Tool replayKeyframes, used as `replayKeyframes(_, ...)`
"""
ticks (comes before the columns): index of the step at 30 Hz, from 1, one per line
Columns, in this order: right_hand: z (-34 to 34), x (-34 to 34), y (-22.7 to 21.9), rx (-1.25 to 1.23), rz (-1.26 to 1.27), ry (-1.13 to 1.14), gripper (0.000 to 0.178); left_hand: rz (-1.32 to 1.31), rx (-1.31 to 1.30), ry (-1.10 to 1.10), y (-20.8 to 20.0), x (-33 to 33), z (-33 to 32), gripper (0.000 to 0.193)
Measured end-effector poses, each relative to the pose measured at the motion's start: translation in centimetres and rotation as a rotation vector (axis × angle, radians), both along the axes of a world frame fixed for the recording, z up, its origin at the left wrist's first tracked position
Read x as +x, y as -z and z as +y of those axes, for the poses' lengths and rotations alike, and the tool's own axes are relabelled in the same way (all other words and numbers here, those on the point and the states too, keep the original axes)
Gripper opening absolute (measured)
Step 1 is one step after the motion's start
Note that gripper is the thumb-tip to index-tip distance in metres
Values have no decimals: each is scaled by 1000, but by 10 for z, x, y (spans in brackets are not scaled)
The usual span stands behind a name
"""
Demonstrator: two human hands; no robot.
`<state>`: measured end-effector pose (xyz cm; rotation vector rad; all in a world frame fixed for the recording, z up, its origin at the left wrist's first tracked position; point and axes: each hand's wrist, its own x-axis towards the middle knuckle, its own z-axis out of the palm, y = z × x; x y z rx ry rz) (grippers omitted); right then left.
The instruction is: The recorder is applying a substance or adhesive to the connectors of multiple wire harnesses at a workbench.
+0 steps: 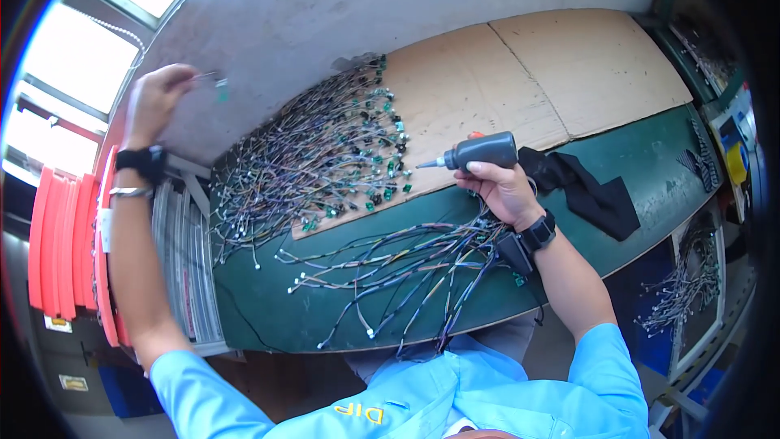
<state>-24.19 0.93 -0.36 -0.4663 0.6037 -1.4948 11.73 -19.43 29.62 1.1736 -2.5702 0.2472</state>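
Fingers of your left hand (pixel 156 104), at the upper left of the frame, pinch a thin lead (pixel 208 76) with a small green piece (pixel 222 91) at its far end; blur hides the finer detail. Your right hand (pixel 505 193), right of centre, has its fingers wrapped around a dark squeeze bottle (pixel 489 151), whose tapered nozzle (pixel 432 163) points left. Near your right wrist, a bundle of wires (pixel 475 240) fans toward lower centre across the green tabletop (pixel 670 154). At centre left, a dense heap of wires (pixel 313 130) with green connectors lies partly on cardboard (pixel 455 73). Black cloth (pixel 589 187) lies right of your right hand.
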Motion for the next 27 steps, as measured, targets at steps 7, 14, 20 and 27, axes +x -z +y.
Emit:
replayKeyframes(7,-1,4,5,7,-31,-41,53,464,534,68,183,-119,-87,22)
replayKeyframes(14,-3,3,-1,65,-36,-42,56,649,762,61,256,-152,-124,19)
replayKeyframes(20,-5,2,-1,81,-32,-46,57,570,757,46,274,-154,-136,19)
replayKeyframes(27,-5,3,-3,82,-29,-41,57,487,707,69,281,-152,-141,19)
